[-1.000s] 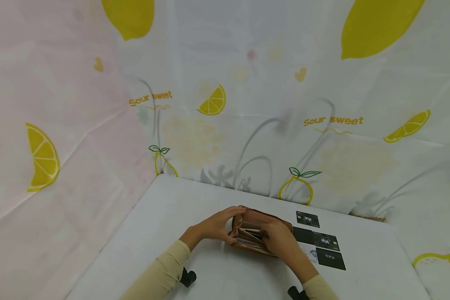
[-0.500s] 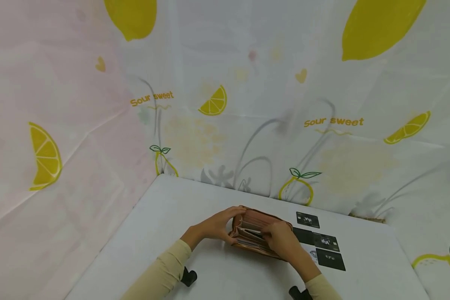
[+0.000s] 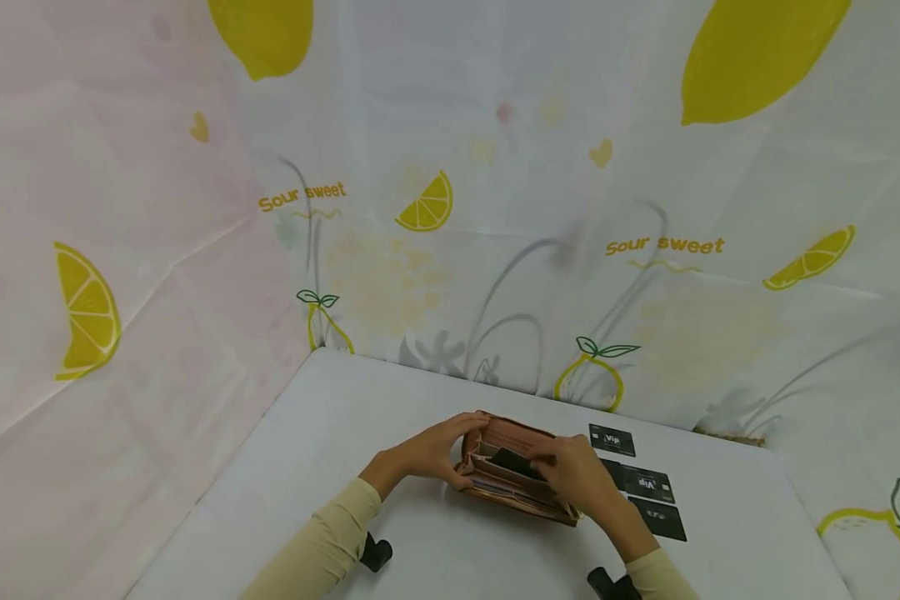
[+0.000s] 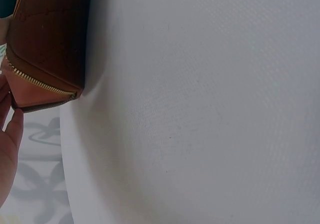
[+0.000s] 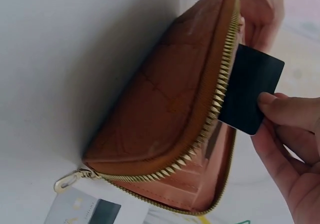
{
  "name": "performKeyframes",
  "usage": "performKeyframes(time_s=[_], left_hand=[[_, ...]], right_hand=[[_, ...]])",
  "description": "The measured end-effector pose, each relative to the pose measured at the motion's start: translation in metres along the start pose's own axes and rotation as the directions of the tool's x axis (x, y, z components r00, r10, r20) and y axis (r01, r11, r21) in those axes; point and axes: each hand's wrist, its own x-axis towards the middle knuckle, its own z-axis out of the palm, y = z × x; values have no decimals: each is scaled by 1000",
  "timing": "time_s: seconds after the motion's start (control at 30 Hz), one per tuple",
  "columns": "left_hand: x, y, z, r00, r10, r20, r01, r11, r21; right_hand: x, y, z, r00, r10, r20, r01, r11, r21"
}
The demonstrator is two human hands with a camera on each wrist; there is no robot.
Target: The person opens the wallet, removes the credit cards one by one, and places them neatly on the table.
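Observation:
A brown zip-around wallet (image 3: 507, 432) stands unzipped and spread wide on the white table, its compartments showing. My left hand (image 3: 429, 450) grips its left end, thumb on the near side and fingers on the far side. In the left wrist view, fingertips (image 4: 16, 126) touch the wallet's corner. Between thumb and fingers, my right hand (image 3: 579, 473) pinches a black card (image 5: 252, 87) by one corner. Much of this card sticks up out of the wallet's opening; its lower edge is hidden behind the zipped side. Gold zip teeth (image 5: 218, 97) run along the rim.
Right of the wallet lie several dark cards, among them a VIP card (image 3: 612, 439) at the back and another black card (image 3: 662, 521) nearer. A pale card (image 5: 75, 206) lies by the zip pull (image 5: 65, 183). A lemon-print sheet (image 3: 450, 275) rises behind the table.
My right hand has moved up and to the right, drawing the black card partly out of the wallet. My left hand keeps its grip on the wallet's end.

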Motion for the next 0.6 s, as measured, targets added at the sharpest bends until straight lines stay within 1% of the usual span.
performKeyframes(time_s=[0.17, 0.37, 0.47, 0.6], left_hand=[[0, 1, 1, 1000, -18, 10, 18, 1000, -14], [-1, 2, 2, 1000, -18, 13, 18, 1000, 0], [-1, 1, 2, 1000, -19, 17, 19, 1000, -3], [-1, 0, 0, 1000, -19, 15, 19, 1000, -8]], right_hand=[[-1, 2, -13, 999, 27, 33, -29, 997, 65], [-8, 7, -27, 997, 68, 40, -73, 988, 139], [-13, 10, -32, 994, 99, 55, -106, 983, 153], [-19, 13, -38, 991, 108, 72, -119, 980, 162]])
